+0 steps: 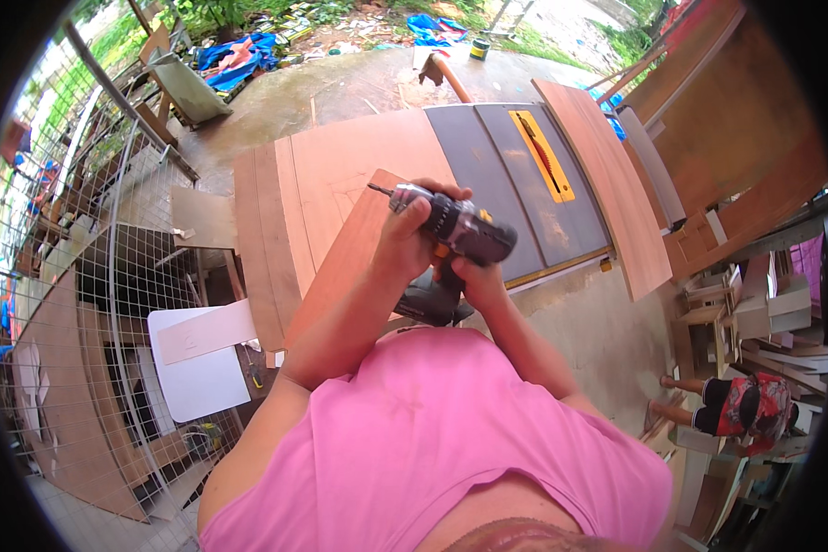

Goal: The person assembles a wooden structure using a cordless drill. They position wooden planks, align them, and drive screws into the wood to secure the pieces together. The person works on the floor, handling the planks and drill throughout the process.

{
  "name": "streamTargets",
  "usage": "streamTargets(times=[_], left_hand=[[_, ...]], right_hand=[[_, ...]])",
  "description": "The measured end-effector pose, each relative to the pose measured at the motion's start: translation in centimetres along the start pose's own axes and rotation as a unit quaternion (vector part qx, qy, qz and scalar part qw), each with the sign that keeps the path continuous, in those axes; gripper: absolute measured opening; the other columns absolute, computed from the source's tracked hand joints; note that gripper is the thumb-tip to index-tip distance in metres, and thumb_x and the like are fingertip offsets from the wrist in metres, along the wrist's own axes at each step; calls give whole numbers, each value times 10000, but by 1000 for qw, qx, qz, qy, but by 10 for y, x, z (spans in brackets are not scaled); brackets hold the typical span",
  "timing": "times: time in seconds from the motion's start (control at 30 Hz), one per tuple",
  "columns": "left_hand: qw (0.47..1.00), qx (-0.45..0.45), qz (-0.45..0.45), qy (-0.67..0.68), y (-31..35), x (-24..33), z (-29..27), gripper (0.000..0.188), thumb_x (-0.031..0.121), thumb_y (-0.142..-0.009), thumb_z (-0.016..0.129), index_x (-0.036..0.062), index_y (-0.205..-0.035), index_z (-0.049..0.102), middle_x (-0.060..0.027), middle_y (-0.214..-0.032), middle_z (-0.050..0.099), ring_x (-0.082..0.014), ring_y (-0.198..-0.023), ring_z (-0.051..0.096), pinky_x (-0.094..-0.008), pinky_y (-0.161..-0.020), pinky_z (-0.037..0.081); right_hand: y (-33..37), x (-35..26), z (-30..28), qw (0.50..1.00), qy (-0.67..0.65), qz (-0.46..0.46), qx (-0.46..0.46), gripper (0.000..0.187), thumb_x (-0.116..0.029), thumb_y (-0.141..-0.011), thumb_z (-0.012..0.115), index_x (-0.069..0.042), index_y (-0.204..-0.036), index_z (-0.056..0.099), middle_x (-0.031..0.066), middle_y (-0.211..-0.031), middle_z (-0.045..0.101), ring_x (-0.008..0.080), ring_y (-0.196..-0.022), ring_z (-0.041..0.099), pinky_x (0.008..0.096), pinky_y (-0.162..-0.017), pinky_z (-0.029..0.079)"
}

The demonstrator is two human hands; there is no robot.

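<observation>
I hold a dark cordless drill (465, 230) in front of my chest, its bit pointing left. My left hand (412, 230) wraps around the chuck end near the bit (379, 189). My right hand (474, 276) grips the handle below the body, above the battery pack (432, 304). A long reddish-brown wooden board (345, 262) lies slanted under the drill, reaching toward my body. It rests on a wider plywood sheet (340, 156) covering the workbench.
A table saw (515, 156) with a grey top and yellow insert sits to the right, another board (607, 184) leaning across it. A wire mesh panel (92, 304) and white board (198, 368) stand at left. Another person (736, 405) sits at lower right among wood offcuts.
</observation>
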State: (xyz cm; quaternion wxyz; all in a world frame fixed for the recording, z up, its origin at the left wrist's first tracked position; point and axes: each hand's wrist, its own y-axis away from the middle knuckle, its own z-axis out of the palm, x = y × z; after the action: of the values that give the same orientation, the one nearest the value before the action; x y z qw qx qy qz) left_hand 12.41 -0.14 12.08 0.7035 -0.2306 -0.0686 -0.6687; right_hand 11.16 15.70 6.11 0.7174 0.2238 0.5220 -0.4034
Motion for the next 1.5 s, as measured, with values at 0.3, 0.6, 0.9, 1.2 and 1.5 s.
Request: streamTargets(times=[0.3,0.6,0.9,1.2,1.5], left_hand=[[996,-54,-72,12,6,-2,19,343,242,-830,730,79,-1080,561,-144,-1078,632,-329,-1256,513,-473,-1013,455],[985,56,-148,-63,17,-5,33,214,156,-839,685,65,-1009,594,-125,-975,672,-313,-1206,551,-465,-944,494],[981,78,-174,-26,19,-7,34,161,153,-850,655,83,-983,598,-118,-965,665,-318,-1202,564,-474,-924,508],[985,46,-158,-46,18,-6,33,144,148,-848,639,77,-967,601,-116,-966,663,-319,-1204,563,-471,-929,501],[986,20,-149,-68,23,-5,38,153,148,-856,636,64,-978,596,-132,-978,655,-310,-1238,530,-476,-939,493]], right_hand=[[20,-38,1,982,124,-1,-144,346,-273,-784,802,-107,-1025,618,4,-952,613,153,-898,591,318,-754,485],[43,-34,9,927,353,-67,-106,269,-141,-806,663,-83,-1059,591,72,-958,612,234,-888,600,390,-739,494],[48,-29,12,950,303,-18,-71,263,-92,-807,657,-74,-1062,596,59,-943,614,199,-865,603,363,-724,497],[51,-31,8,951,292,35,-99,426,-180,-857,671,-77,-1247,533,81,-1170,589,224,-1089,561,369,-940,458],[54,-27,8,943,310,-64,-105,332,-114,-849,673,-80,-1161,565,59,-1027,616,199,-928,595,358,-778,493]])
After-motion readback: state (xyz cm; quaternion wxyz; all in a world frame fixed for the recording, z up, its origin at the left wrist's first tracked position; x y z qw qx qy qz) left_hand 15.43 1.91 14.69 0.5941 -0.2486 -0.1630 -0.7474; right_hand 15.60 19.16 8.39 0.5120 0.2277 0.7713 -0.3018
